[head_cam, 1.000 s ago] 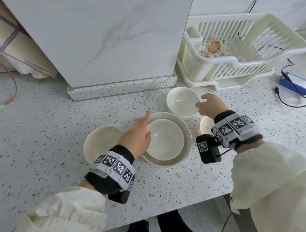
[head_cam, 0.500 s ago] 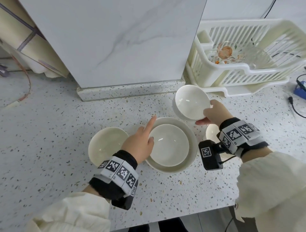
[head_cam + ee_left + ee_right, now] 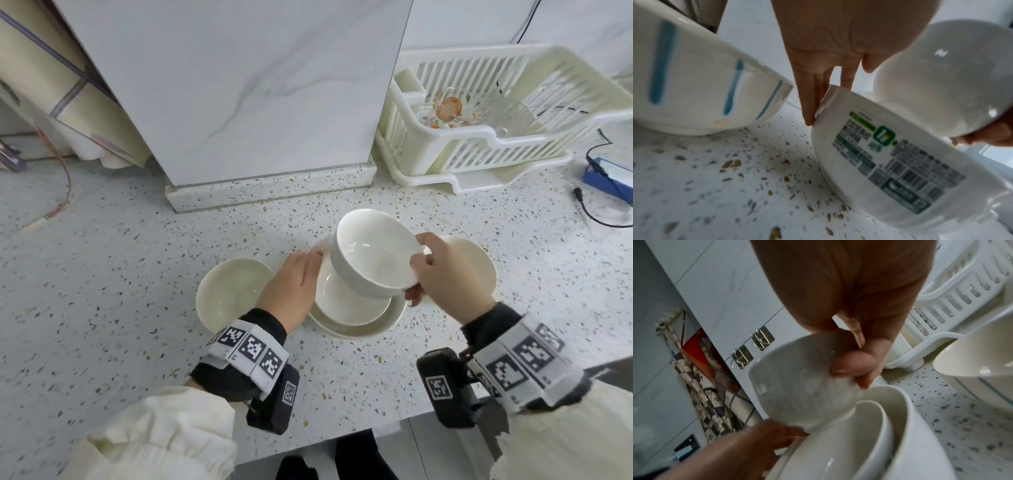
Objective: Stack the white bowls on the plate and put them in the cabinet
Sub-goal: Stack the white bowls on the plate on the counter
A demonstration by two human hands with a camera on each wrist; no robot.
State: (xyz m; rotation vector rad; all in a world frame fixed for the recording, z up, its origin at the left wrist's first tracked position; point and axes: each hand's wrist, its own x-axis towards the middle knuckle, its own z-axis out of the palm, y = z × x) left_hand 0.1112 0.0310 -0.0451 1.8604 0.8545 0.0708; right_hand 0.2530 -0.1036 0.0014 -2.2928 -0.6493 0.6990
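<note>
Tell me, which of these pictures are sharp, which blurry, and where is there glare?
Head view: sharp, evenly lit, lines bowed by the wide lens. Left wrist view: blurred, the label unreadable, bright glints on the lifted bowl. Right wrist view: dim, the right hand shadowed and soft.

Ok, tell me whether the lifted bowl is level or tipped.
Tipped: the bowl in the right hand leans, its opening facing the camera.

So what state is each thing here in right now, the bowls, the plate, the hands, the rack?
Held bowl: lifted, tilted, above the stack.
Right hand: pinches the held bowl's rim.
Left hand: straight fingers against the plate's edge.
Plate: on the counter, one bowl in it.
Nested bowl: upright in the plate.
Left bowl: upright, empty, on the counter.
Right bowl: on the counter, partly hidden.
Dish rack: holds glassware.
</note>
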